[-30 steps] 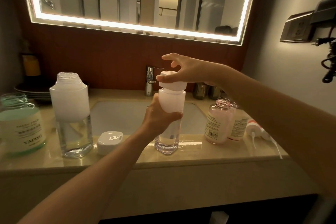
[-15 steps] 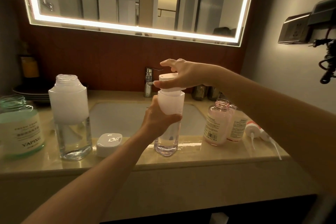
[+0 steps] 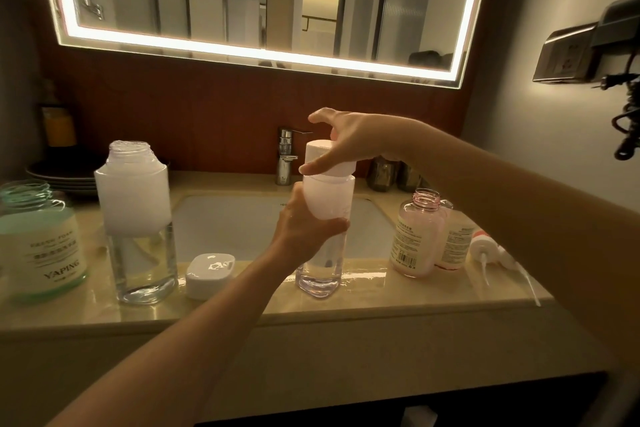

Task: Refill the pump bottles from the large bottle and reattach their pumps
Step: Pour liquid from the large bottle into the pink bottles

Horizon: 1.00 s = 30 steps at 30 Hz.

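Note:
A clear pump bottle (image 3: 325, 201) with a frosted white upper part stands on the counter's front edge before the sink. My left hand (image 3: 304, 225) grips its middle. Its white pump cap (image 3: 329, 163) sits on the neck, and my right hand (image 3: 349, 142) holds that cap from above with thumb and fingers around it. A second, taller clear bottle (image 3: 136, 218) stands uncapped to the left, with its white cap (image 3: 209, 274) lying beside it. The large green-labelled bottle (image 3: 38, 243) stands open at the far left.
Two pink bottles (image 3: 417, 236) stand uncapped at the right, with their pumps (image 3: 485, 250) lying on the counter (image 3: 381, 291) beside them. A tap (image 3: 285, 156) rises behind the sink (image 3: 225, 225). Plates are stacked at the back left. A wall-mounted dryer (image 3: 588, 45) hangs at the right.
My right hand has turned on the pump cap, its fingers shifting around it. The left hand keeps its grip on the bottle, which stays in place.

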Each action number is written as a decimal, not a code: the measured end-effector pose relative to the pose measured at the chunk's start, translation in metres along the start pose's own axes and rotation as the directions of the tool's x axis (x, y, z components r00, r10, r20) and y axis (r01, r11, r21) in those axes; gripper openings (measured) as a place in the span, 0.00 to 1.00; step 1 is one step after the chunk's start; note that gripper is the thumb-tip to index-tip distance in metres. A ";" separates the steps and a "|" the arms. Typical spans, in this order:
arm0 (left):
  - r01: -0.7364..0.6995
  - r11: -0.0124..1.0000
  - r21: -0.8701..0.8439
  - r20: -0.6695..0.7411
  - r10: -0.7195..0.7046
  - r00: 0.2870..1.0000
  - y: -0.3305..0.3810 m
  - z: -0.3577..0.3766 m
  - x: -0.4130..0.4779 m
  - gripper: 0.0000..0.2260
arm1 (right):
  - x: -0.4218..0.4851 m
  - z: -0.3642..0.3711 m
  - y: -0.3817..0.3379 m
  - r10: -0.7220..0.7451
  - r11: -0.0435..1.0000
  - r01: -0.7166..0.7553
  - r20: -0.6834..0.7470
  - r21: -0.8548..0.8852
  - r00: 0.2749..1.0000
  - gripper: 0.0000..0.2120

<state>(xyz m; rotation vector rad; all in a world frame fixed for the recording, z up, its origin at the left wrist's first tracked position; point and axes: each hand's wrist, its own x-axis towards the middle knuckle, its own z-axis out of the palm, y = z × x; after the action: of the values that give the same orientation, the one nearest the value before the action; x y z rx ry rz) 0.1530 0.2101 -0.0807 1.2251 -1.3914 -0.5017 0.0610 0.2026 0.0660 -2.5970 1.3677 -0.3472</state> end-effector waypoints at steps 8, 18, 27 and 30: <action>0.002 1.000 0.000 0.008 -0.002 1.000 0.000 -0.001 -0.001 0.36 | -0.004 -0.004 0.009 -0.062 0.989 0.051 0.073 0.140 0.995 0.31; -0.021 1.000 0.006 -0.006 0.021 1.000 -0.002 -0.003 -0.002 0.35 | -0.010 0.009 0.039 0.152 0.893 0.027 -0.359 0.449 0.921 0.29; -0.006 0.999 0.043 -0.059 0.009 0.998 -0.008 -0.015 0.001 0.34 | -0.019 0.100 0.075 0.310 0.933 -0.252 -0.220 0.255 0.925 0.29; -0.011 0.998 0.058 -0.073 0.015 0.997 -0.009 -0.014 0.000 0.35 | -0.023 0.132 0.078 0.336 0.921 -0.309 -0.079 0.238 0.939 0.30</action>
<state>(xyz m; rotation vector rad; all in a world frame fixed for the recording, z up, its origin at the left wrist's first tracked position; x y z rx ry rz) 0.1686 0.2116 -0.0849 1.2682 -1.3590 -0.4065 0.0254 0.1851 -0.0842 -2.1541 1.6591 -0.5723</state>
